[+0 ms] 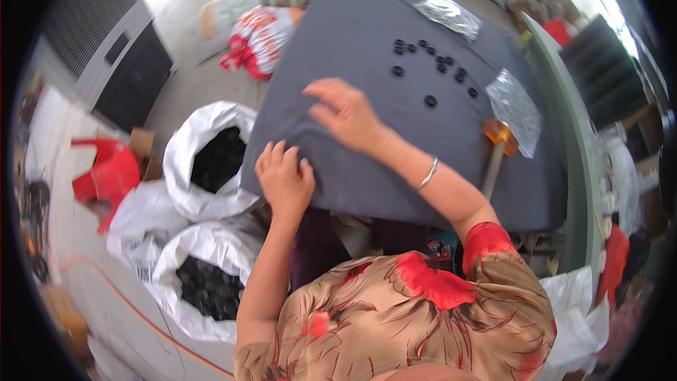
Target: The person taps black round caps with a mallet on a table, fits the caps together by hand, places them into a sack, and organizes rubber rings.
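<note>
My left hand (285, 173) rests at the near left edge of the grey-covered table (367, 176), fingers a little apart and nothing visible in it. Over the table's left half reaches my right hand (345, 116), fingers stretched out and thumb apart, also holding nothing that I can see. Several small black round pieces (430, 101) lie scattered beyond it, toward the far right. On the right side lies a mallet (499, 135) with an orange head, its handle pointing toward me. Left of the table, close to my left hand, stands an open white sack (185, 142) full of black pieces.
A second white sack (166, 268) of black round pieces stands nearer me. Clear plastic bags (515, 107) lie on the table's right side and far edge. A red stool (113, 173) stands at left, and a green panel (582, 141) borders the table's right.
</note>
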Demonstrator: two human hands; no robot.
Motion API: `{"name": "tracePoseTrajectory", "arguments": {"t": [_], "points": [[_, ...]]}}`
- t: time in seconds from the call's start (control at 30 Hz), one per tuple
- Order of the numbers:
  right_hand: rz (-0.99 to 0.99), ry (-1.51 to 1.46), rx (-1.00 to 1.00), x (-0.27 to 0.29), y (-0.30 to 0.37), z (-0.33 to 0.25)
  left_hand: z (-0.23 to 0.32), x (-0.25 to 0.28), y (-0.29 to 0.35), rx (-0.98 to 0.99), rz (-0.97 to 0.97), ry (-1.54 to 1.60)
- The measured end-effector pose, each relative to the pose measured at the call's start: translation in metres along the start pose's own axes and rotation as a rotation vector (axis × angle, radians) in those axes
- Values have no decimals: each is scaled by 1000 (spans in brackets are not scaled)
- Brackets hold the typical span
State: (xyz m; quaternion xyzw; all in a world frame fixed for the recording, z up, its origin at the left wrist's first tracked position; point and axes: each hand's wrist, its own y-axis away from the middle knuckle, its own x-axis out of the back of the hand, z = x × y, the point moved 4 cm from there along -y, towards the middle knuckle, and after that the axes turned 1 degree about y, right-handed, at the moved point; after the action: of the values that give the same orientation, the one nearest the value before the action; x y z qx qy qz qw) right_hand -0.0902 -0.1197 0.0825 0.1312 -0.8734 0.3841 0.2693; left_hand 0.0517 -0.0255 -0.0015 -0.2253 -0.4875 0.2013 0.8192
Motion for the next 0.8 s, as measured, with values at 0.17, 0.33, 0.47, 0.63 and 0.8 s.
{"name": "tracePoseTrajectory", "arguments": {"t": [0.17,0.33,0.47,0.63,0.8], "points": [[50,735,-315,130,1,167,19,2,-8,-37,-4,-7],[-23,919,-734,184,-23,269,15,9,-2,-2,-34,4],[10,721,-904,180,-32,303,12,15,2,31,-59,-29],[-318,769,-793,131,-20,269,11,5,1,4,-59,-40],[-381,758,-750,130,32,216,13,1,-3,-26,-72,-35]]}}
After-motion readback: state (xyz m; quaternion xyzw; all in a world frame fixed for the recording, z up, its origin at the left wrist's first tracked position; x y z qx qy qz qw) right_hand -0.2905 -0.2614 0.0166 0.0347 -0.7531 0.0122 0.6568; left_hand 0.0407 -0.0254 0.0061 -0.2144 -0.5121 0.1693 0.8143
